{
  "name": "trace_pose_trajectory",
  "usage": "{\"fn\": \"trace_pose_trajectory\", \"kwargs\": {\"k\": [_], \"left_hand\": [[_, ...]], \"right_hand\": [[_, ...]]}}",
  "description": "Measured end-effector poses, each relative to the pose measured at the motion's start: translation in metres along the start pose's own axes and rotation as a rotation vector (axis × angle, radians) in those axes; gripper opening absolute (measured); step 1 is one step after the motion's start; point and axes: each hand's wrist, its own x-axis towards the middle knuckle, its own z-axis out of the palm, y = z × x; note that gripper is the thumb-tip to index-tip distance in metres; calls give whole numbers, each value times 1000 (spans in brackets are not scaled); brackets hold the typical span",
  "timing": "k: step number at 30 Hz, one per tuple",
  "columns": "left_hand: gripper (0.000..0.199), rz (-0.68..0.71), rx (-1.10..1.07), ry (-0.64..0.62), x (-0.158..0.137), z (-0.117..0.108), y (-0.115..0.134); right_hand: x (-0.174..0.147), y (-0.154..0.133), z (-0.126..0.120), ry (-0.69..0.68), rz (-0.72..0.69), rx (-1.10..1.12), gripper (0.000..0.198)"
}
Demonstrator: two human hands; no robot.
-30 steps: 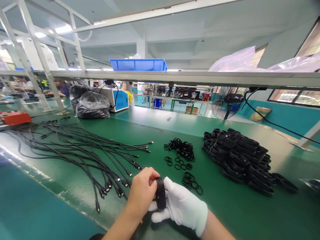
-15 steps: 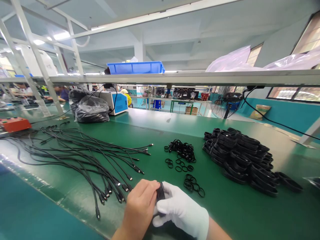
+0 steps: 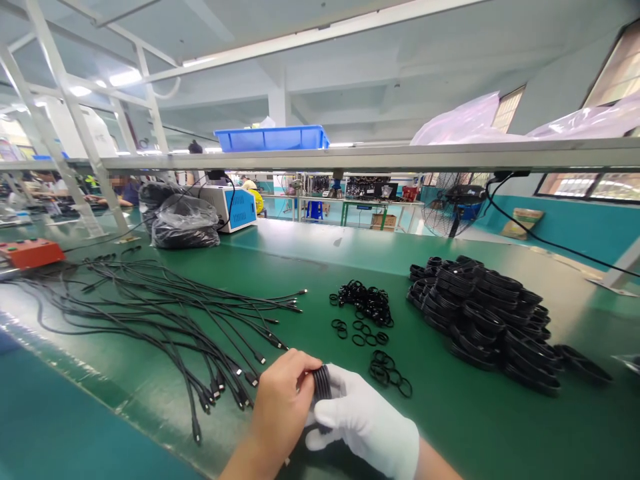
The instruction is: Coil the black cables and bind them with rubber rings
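Note:
Between my two hands, low in the middle of the head view, is a black cable wound into a tight coil. My right hand, in a white glove, wraps round the coil with thumb and fingers. My bare left hand is closed against the coil's left side; its fingertips are partly hidden. Left of my hands, loose black USB cables lie stretched out, their plugs toward me. Small black rubber rings lie just beyond my right hand, with a heap of more rings behind them.
A large pile of coiled black cables stands on the green table at right. Farther back are a plastic-wrapped black bundle and a blue-white machine. An orange box sits at far left. A shelf crosses above, bearing a blue tray.
My left hand has shifted slightly up along the coil, and its thumb and index finger look a little farther apart. My right hand keeps its hold on the coil almost unmoved.

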Motion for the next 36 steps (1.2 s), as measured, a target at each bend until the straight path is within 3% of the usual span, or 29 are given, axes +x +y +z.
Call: {"fn": "trace_pose_trajectory", "kwargs": {"k": [5,9,15,18,24,28,31,34,36], "left_hand": [[23,-61,98,-39,10,1,5],[19,-145,78,-127,19,-12,6],[32,-312,-614,-471,22,-32,-10],[33,-298,-796,-517,18,-27,-20],[29,-337,-774,-420,18,-17,-27],[29,-349,-762,-350,17,-16,-30],[30,-371,-720,-209,14,-16,-36],[31,-399,-661,-111,11,-16,-41],[32,-406,-619,-85,11,-16,-42]], "right_hand": [[0,2,-3,21,46,149,48],[1,5,-9,47,-1,178,43],[2,2,-12,-162,160,454,48],[2,5,-12,-177,201,439,50],[1,7,-6,48,109,181,52],[0,0,6,340,27,-341,44],[-2,-1,8,562,-145,-762,45],[-4,2,6,630,-343,-949,47],[-5,1,5,631,-371,-937,46]]}}
